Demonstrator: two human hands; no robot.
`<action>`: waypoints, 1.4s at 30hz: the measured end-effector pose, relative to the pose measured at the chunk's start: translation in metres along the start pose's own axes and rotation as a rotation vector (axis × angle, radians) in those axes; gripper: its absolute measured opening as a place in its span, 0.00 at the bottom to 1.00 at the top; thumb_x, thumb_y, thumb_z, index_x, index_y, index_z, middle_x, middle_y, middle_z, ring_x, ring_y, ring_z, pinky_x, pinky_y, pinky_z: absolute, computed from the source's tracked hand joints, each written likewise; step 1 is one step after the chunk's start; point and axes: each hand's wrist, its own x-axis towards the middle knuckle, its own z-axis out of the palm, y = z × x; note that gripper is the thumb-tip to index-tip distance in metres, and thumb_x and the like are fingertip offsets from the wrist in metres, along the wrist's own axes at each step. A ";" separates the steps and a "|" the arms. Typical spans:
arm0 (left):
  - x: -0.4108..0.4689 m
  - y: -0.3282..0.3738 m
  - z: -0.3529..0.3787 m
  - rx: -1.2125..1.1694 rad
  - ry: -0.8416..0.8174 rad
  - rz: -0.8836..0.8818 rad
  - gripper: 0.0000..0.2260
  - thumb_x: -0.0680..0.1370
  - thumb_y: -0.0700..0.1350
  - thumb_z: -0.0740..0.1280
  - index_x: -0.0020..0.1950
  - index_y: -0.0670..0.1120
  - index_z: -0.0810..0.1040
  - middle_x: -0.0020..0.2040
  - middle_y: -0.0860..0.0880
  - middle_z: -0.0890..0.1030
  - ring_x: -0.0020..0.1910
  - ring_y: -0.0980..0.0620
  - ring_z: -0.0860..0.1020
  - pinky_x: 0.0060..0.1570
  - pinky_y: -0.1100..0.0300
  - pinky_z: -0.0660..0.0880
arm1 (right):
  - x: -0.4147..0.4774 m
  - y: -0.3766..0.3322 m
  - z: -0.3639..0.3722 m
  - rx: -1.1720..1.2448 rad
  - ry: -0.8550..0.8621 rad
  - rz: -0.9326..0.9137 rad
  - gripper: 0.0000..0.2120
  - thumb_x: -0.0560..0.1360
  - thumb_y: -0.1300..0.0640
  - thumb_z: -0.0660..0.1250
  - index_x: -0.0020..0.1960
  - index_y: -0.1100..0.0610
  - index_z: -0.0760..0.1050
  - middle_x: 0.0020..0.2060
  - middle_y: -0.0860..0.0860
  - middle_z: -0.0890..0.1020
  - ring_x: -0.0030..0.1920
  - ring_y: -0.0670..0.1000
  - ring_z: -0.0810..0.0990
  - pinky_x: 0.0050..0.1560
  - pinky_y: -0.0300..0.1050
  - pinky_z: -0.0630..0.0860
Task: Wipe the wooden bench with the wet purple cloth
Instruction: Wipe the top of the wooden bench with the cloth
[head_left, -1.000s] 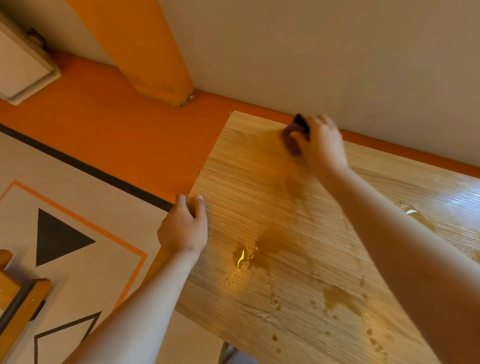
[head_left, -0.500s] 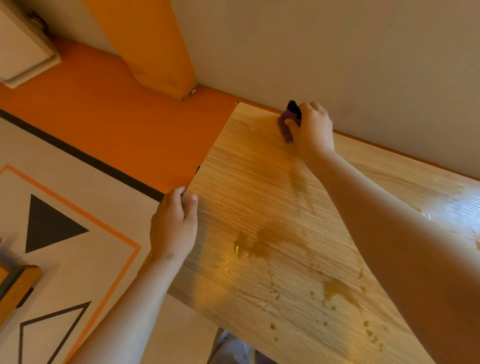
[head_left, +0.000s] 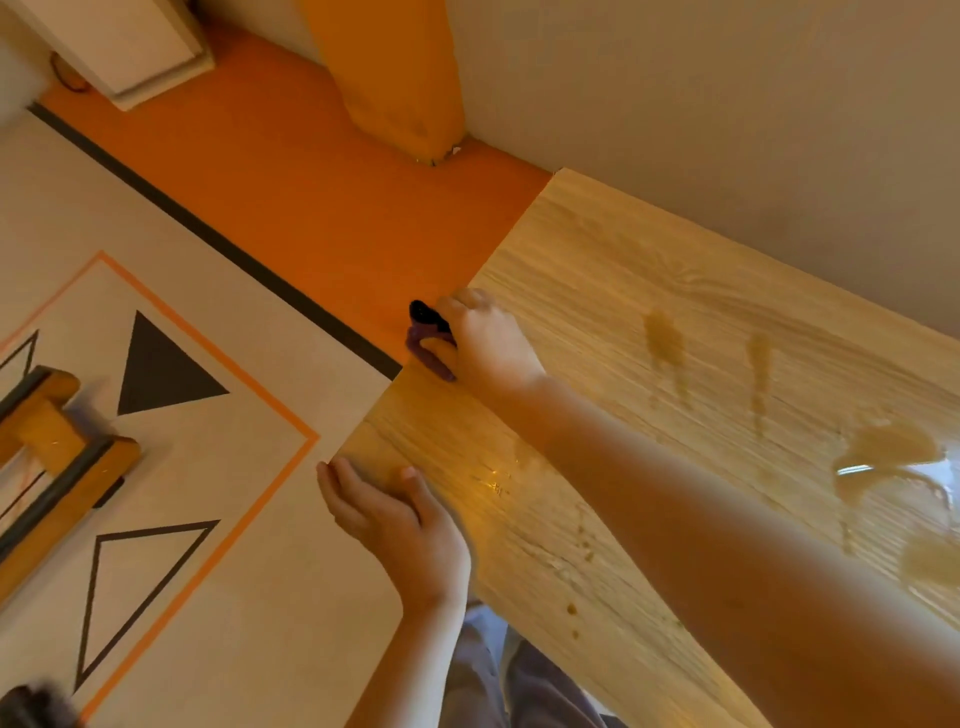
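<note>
Right hand (head_left: 488, 348) is clamped on a small, crumpled purple cloth (head_left: 432, 359), fingers curled round it. It presses the wad down at the left end edge of a long, pale wooden counter (head_left: 649, 249), about midway along that edge. A darker, nearly black fold of the cloth sticks out past the edge, over the floor.

The counter's top is smooth, with fine straight grain running along its length. Behind it, touching its far edge, stands a plain off-white wall (head_left: 727, 104). Left of the counter lies a flat matt orange floor (head_left: 291, 182). On it lies a pale grey mat (head_left: 218, 597) with a black border stripe, a thin orange line and triangles, one solid black and one only outlined. A square orange pillar (head_left: 395, 67) rises beyond the counter's far left corner. A yellow wooden frame with dark strips (head_left: 49, 431) lies on the mat, well apart from the counter.

On the counter's right part a glossy puddle of water (head_left: 883, 452) reflects light. Two darker wet streaks (head_left: 667, 345) lie between it and the cloth, and small drops dot the near side.

Left hand (head_left: 395, 525) holds the counter's near left corner, thumb lying on top, fingers wrapped past the end edge.
</note>
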 end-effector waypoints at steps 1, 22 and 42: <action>0.000 -0.001 0.001 -0.014 0.010 0.004 0.27 0.81 0.41 0.61 0.77 0.38 0.56 0.78 0.41 0.53 0.76 0.41 0.55 0.73 0.50 0.57 | -0.007 -0.009 0.008 0.012 -0.037 -0.056 0.14 0.79 0.55 0.62 0.62 0.60 0.73 0.56 0.55 0.75 0.58 0.55 0.72 0.52 0.45 0.69; 0.002 -0.002 0.002 -0.152 0.068 0.053 0.24 0.82 0.39 0.60 0.76 0.38 0.57 0.77 0.42 0.55 0.67 0.65 0.60 0.58 0.82 0.60 | 0.008 0.017 -0.015 -0.027 0.046 0.057 0.13 0.79 0.57 0.60 0.61 0.60 0.73 0.58 0.55 0.74 0.60 0.56 0.71 0.52 0.44 0.69; -0.004 0.009 -0.003 -0.401 0.016 -0.244 0.21 0.85 0.43 0.54 0.78 0.45 0.55 0.58 0.60 0.72 0.44 0.79 0.74 0.40 0.80 0.70 | -0.017 -0.044 0.026 0.149 -0.199 -0.091 0.09 0.77 0.54 0.65 0.53 0.58 0.77 0.51 0.53 0.76 0.52 0.52 0.75 0.49 0.46 0.74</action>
